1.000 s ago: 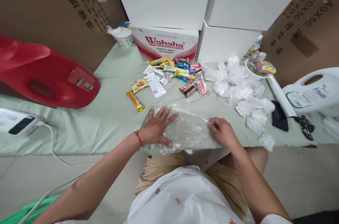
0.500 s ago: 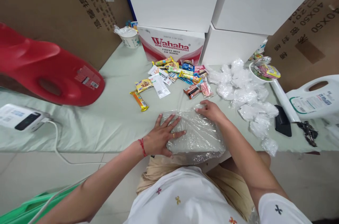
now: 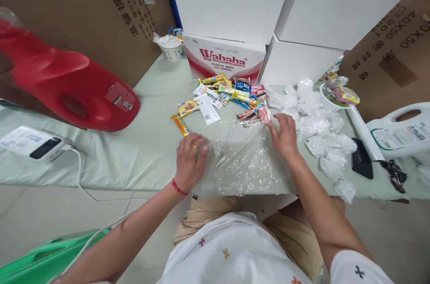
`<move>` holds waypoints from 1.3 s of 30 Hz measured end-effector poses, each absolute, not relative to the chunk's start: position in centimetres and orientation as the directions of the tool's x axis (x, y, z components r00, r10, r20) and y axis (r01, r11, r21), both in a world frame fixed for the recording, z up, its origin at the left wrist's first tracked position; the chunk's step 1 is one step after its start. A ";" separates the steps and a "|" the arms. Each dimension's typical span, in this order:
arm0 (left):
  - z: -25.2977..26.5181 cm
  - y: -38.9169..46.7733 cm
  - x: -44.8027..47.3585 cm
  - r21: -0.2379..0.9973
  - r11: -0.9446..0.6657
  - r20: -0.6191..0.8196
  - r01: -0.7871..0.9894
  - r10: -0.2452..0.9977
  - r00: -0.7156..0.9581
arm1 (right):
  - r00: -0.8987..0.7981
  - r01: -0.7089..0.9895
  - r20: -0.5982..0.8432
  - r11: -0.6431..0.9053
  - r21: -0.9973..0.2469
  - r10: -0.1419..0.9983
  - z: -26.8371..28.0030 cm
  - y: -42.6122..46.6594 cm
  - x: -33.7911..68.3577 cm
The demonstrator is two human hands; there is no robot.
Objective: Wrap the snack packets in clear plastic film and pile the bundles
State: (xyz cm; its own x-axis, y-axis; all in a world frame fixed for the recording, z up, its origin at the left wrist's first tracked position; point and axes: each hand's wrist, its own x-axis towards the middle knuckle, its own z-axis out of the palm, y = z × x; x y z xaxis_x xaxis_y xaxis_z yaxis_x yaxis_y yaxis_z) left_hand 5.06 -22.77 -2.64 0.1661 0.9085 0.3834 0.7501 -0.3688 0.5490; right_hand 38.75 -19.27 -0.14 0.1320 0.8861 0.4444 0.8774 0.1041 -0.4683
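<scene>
A clear plastic film sheet (image 3: 247, 163), wrinkled and see-through, lies flat at the table's front edge. My right hand (image 3: 285, 137) is at its upper right corner, thumb and forefinger closed on the film. Left of the sheet, my left hand (image 3: 191, 158) hovers with bent fingers and the thumb apart. Just beyond its fingertips lies an orange-wrapped snack bar (image 3: 179, 123), its near end partly covered by the hand. Behind the sheet are a white packet (image 3: 207, 109), a yellow cookie packet (image 3: 187, 107), a pink packet (image 3: 264, 114) and several other wrapped snacks.
Crumpled clear plastic bundles (image 3: 316, 116) spread to the right, near a bowl of snacks (image 3: 339, 95) and a white jug (image 3: 403, 129). A red jug (image 3: 74, 91) and a white device with cable (image 3: 35, 143) are at left. Boxes, including a Wahaba carton (image 3: 225, 58), line the back.
My left hand has lifted off the film and moved left and forward to the orange bar. The film now lies flatter and reaches farther forward; my right hand has shifted slightly right and forward.
</scene>
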 end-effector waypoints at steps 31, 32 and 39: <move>-4.5 -24.1 6.5 0.203 -0.607 0.022 0.768 0.787 0.616 | 0.190 0.948 0.180 -0.133 -0.288 0.965 1.0 -16.0 38.2; -4.4 -24.2 6.5 0.201 -0.614 0.019 0.763 0.781 0.624 | 0.200 0.956 0.148 -0.160 -0.247 0.969 0.6 -14.2 38.2; -4.6 -24.2 6.3 0.238 -0.611 0.060 0.755 0.785 0.616 | 0.156 0.983 -0.029 -0.158 -0.087 0.987 -0.2 -10.6 38.4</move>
